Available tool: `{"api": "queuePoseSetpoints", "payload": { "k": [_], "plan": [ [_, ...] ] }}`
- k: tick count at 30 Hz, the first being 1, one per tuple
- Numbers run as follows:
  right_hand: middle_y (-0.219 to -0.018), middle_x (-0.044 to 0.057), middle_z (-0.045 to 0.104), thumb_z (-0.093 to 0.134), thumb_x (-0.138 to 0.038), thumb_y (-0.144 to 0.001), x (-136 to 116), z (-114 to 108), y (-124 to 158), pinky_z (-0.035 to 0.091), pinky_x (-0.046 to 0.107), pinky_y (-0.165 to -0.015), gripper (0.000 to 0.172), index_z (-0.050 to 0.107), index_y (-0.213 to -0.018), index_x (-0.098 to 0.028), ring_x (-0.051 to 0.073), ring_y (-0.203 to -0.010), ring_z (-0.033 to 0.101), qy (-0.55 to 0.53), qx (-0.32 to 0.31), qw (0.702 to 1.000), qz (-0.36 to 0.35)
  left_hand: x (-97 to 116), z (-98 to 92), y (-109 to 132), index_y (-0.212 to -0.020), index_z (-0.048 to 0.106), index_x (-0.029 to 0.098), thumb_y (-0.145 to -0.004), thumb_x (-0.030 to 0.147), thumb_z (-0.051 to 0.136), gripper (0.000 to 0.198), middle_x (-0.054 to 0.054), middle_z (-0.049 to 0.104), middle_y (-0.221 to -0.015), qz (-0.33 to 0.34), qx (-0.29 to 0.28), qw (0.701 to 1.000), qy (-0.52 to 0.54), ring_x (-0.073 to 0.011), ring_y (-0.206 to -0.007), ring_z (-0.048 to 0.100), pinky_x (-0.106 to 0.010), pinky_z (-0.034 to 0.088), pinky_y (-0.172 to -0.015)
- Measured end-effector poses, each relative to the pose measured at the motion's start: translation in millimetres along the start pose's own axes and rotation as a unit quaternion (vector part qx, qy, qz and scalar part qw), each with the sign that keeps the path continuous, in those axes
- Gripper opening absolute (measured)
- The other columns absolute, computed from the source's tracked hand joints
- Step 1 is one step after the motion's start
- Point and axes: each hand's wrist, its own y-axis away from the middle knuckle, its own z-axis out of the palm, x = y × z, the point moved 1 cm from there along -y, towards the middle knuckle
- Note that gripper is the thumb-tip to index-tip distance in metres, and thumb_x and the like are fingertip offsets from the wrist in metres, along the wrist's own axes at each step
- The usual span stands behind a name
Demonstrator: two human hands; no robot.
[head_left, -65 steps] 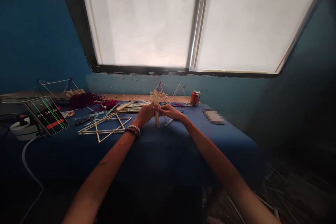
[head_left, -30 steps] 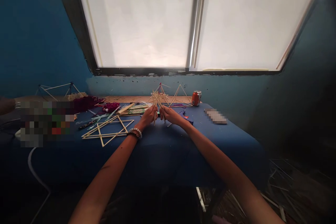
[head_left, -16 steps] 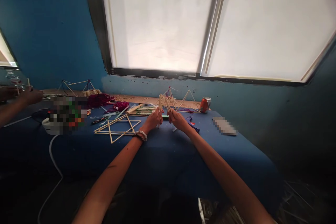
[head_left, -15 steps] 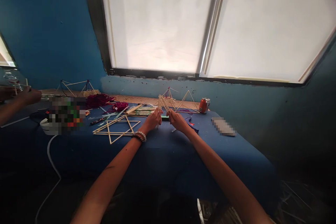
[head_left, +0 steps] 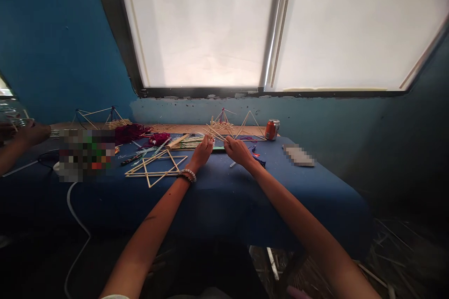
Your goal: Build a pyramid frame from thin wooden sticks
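My left hand (head_left: 202, 150), with a bead bracelet at the wrist, and my right hand (head_left: 236, 150) are both closed on a small bundle of thin wooden sticks (head_left: 214, 132) held above the blue table (head_left: 224, 196). The sticks lie tilted, nearly flat, between the two hands. A flat star made of sticks (head_left: 155, 168) lies on the table just left of my left hand.
Stick pyramids (head_left: 245, 127) and an orange can (head_left: 271, 129) stand by the wall. Purple yarn (head_left: 133, 131), loose sticks (head_left: 184, 142) and a white cable (head_left: 75, 217) lie at the left. Another person's hand (head_left: 30, 133) works at the far left edge.
The bundle stood upright on the table, then was lifted and tipped toward flat. The camera swung slightly, and another person's hand came into view at the left.
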Motion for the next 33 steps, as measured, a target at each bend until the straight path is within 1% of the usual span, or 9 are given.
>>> {"api": "queuePoseSetpoints", "payload": {
  "k": [3, 8, 12, 16, 23, 25, 28, 30, 33],
  "plan": [
    [-0.073, 0.005, 0.065, 0.036, -0.031, -0.107, 0, 1, -2, 0.023, 0.03, -0.062, 0.026, 0.056, -0.093, -0.021, 0.021, -0.069, 0.063, 0.013, 0.001, 1.0, 0.014, 5, -2.4, 2, -0.105, 0.058, 0.02, -0.105, 0.034, 0.037, 0.025, -0.006, 0.065, -0.084, 0.006, 0.006, 1.0, 0.007, -0.0205, -0.073, 0.066, -0.034, 0.049, -0.07],
    [-0.074, 0.004, 0.067, 0.033, -0.034, -0.11, 0, 3, -3, 0.023, 0.03, -0.061, 0.032, 0.056, -0.093, -0.021, 0.019, -0.069, 0.064, 0.034, 0.003, 0.999, 0.013, 11, -9.3, 6, -0.098, 0.053, 0.022, -0.103, 0.034, 0.035, 0.022, -0.003, 0.062, -0.072, 0.028, 0.029, 0.999, 0.0, -0.0205, -0.066, 0.063, -0.031, 0.04, -0.063],
    [-0.079, 0.006, 0.069, 0.027, -0.033, -0.111, -2, 2, -2, 0.023, 0.031, -0.062, 0.037, 0.057, -0.094, -0.021, 0.019, -0.071, 0.064, 0.038, -0.002, 0.999, 0.006, 10, -11.1, 7, -0.1, 0.053, 0.022, -0.105, 0.038, 0.028, 0.03, -0.002, 0.062, -0.072, 0.034, 0.019, 0.999, -0.015, -0.0198, -0.065, 0.062, -0.03, 0.04, -0.062],
    [-0.085, 0.008, 0.071, 0.034, -0.033, -0.11, -5, 3, 1, 0.023, 0.031, -0.064, 0.031, 0.058, -0.094, -0.02, 0.02, -0.075, 0.065, 0.04, -0.029, 0.998, -0.028, 6, -5.1, 3, -0.096, 0.057, 0.021, -0.105, 0.038, 0.03, 0.033, -0.006, 0.064, -0.075, 0.047, -0.003, 0.998, -0.039, -0.022, -0.073, 0.065, -0.032, 0.045, -0.068],
    [-0.09, 0.011, 0.073, 0.044, -0.028, -0.107, -4, 7, 2, 0.026, 0.031, -0.065, 0.02, 0.06, -0.104, -0.017, 0.025, -0.08, 0.068, 0.042, -0.045, 0.996, -0.059, -7, 2.7, -5, -0.11, 0.062, 0.018, -0.102, 0.031, 0.041, 0.026, -0.015, 0.069, -0.102, 0.07, 0.02, 0.994, -0.08, -0.0265, -0.096, 0.067, -0.034, 0.049, -0.084],
    [-0.09, 0.011, 0.074, 0.042, -0.031, -0.108, -2, 6, 1, 0.028, 0.03, -0.067, 0.022, 0.059, -0.111, -0.017, 0.025, -0.082, 0.069, 0.035, -0.039, 0.997, -0.061, -11, 1.7, -6, -0.111, 0.063, 0.018, -0.102, 0.032, 0.042, 0.027, -0.015, 0.07, -0.101, 0.068, 0.031, 0.993, -0.09, -0.0259, -0.095, 0.067, -0.033, 0.048, -0.082],
    [-0.088, 0.009, 0.074, 0.042, -0.036, -0.109, 0, 2, 1, 0.028, 0.029, -0.067, 0.026, 0.06, -0.114, -0.018, 0.023, -0.082, 0.068, 0.024, -0.031, 0.997, -0.061, -12, -1.5, -6, -0.11, 0.064, 0.016, -0.104, 0.035, 0.039, 0.032, -0.012, 0.069, -0.09, 0.053, 0.061, 0.992, -0.096, -0.0245, -0.086, 0.065, -0.032, 0.045, -0.074],
    [-0.086, 0.007, 0.073, 0.042, -0.036, -0.109, 0, 0, 0, 0.028, 0.028, -0.066, 0.026, 0.061, -0.112, -0.019, 0.021, -0.078, 0.067, 0.019, -0.029, 0.997, -0.062, -10, -4.0, -5, -0.103, 0.065, 0.015, -0.104, 0.037, 0.036, 0.036, -0.01, 0.068, -0.081, 0.042, 0.081, 0.991, -0.095, -0.0231, -0.078, 0.063, -0.031, 0.041, -0.068],
    [-0.082, 0.005, 0.071, 0.043, -0.035, -0.109, 1, -1, 0, 0.029, 0.027, -0.065, 0.026, 0.064, -0.107, -0.02, 0.019, -0.074, 0.064, 0.01, -0.024, 0.997, -0.07, -2, -7.1, -2, -0.078, 0.061, 0.018, -0.106, 0.041, 0.028, 0.05, -0.007, 0.062, -0.065, 0.029, 0.103, 0.991, -0.081, -0.0191, -0.063, 0.057, -0.031, 0.035, -0.062]
  ]
}}
